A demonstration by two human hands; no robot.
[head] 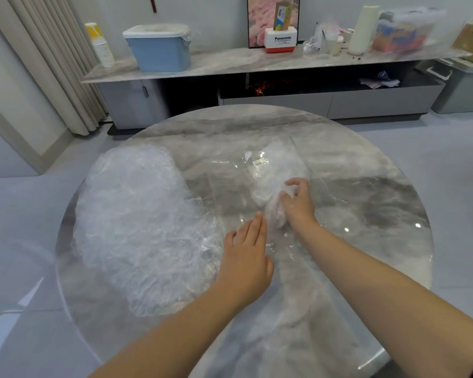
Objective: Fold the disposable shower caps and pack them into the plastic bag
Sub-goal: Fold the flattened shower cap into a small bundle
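Observation:
A clear plastic bag [230,184] with a small white label lies flat in the middle of the round marble table [366,192]. Inside its right part sits a bundle of folded shower caps [271,181]. My right hand [298,200] is at the bag's near end, fingers curled around the crumpled white cap material there. My left hand [247,249] lies flat with straight fingers on the bag's near edge, just left of the right hand. A large heap of loose, crinkled clear shower caps [137,222] covers the left side of the table.
Behind the table runs a long low cabinet [230,64] with a blue lidded bin [159,47], paper cups, a white and red box, a white roll and clutter. Curtains hang at the left. A grey bin stands on the floor at the far right.

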